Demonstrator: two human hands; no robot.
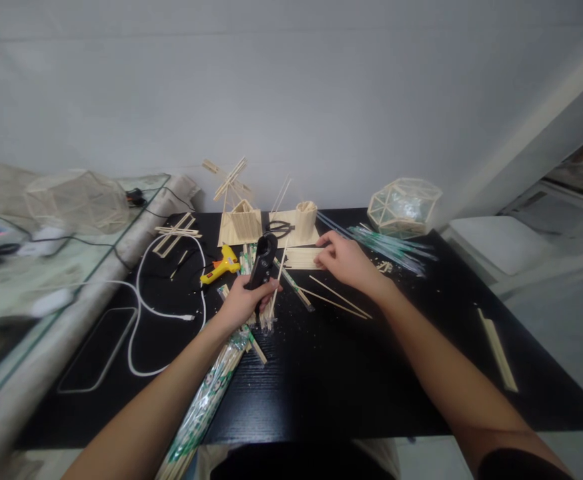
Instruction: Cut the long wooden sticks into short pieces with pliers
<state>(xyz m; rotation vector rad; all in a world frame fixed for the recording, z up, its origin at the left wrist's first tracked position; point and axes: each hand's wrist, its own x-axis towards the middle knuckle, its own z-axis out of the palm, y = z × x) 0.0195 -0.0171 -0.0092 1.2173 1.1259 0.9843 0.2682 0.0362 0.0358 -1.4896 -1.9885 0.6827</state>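
My left hand (248,300) is closed around a black hand tool (263,263) with a curved jaw at its top. A thin wooden stick (280,272) rises beside the tool, by my fingertips; whether I grip it too is unclear. My right hand (345,260) holds nothing that I can see. Its fingers are bent and apart, at the right end of a flat row of wooden sticks (299,259). Two loose sticks (339,303) lie just below it. Under my left hand are wrapped chopsticks (214,383) in clear and green film.
A yellow glue gun (221,265), white cable (139,293) and phone (99,350) lie left. Behind stand a stick-built windmill model (241,220), scissors (280,229) and a stick cylinder (306,220). Empty wrappers (391,247) and a faceted stick frame (405,205) are right.
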